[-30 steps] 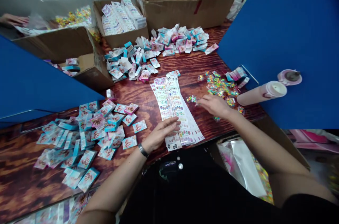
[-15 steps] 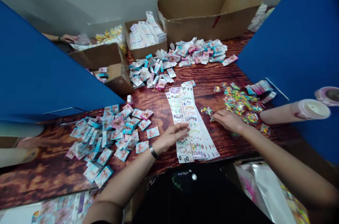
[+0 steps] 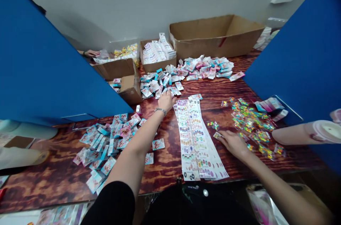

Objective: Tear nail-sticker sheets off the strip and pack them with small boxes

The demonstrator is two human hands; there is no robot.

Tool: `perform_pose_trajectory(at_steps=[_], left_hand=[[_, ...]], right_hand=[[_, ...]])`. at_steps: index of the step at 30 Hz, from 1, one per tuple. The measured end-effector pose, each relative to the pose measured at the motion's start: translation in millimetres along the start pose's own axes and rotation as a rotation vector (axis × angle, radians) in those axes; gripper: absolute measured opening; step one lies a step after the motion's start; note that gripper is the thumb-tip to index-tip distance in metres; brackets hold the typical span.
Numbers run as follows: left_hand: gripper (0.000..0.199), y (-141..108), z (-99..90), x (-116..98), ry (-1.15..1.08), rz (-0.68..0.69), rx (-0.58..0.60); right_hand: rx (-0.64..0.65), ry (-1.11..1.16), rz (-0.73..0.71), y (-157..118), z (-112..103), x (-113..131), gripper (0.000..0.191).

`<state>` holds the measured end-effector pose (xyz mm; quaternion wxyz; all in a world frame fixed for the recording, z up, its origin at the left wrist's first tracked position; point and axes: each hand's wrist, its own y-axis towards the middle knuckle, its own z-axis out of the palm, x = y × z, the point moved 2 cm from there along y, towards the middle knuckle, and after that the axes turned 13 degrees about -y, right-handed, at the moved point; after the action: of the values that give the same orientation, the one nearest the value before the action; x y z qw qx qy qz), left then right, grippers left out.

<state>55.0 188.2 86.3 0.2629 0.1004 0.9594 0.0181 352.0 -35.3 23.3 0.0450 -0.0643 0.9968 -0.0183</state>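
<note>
My left hand (image 3: pixel 166 102) reaches to the near edge of the pile of small white, blue and pink boxes (image 3: pixel 207 66); its fingertips are over the boxes and what they hold, if anything, is hidden. My right hand (image 3: pixel 234 142) is closed on a small folded paper (image 3: pixel 217 135) to the right of the sticker strips. Long white sticker strips (image 3: pixel 190 140) with rows of coloured ovals lie between my hands. Small bright candy-like packets (image 3: pixel 250 118) are heaped beyond my right hand, and a few (image 3: pixel 213 125) lie by the strips.
Closed small boxes (image 3: pixel 106 140) are piled at the left. Cardboard boxes (image 3: pixel 207 45) stand along the wall, one (image 3: pixel 157 66) full of sticker strips. Blue partitions flank the table. A pale cylinder (image 3: pixel 301 133) lies at the right. Another person's hand (image 3: pixel 92 53) shows at the back left.
My left hand has gone from the sticker strips forward to the box pile. My right hand now has a small folded paper at its fingertips. The view has tilted upward.
</note>
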Motion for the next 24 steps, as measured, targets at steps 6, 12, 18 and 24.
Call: perform_pose_trajectory(at_steps=[6, 12, 18, 24], left_hand=[[0.040, 12, 18.0, 0, 0.121, -0.013, 0.045], [0.033, -11, 1.3, 3, 0.085, 0.066, 0.058], [0.058, -74, -19.0, -7, -0.274, 0.216, 0.036], [0.046, -143, -22.4, -19, -0.516, 0.248, 0.123]], right_hand=[[0.119, -0.142, 0.126, -3, -15, 14, 0.026], [0.098, -0.220, 0.080, -11, -27, 30, 0.025], [0.011, -0.045, 0.146, -21, -28, 32, 0.032], [-0.246, 0.273, 0.070, -14, -74, 44, 0.025]])
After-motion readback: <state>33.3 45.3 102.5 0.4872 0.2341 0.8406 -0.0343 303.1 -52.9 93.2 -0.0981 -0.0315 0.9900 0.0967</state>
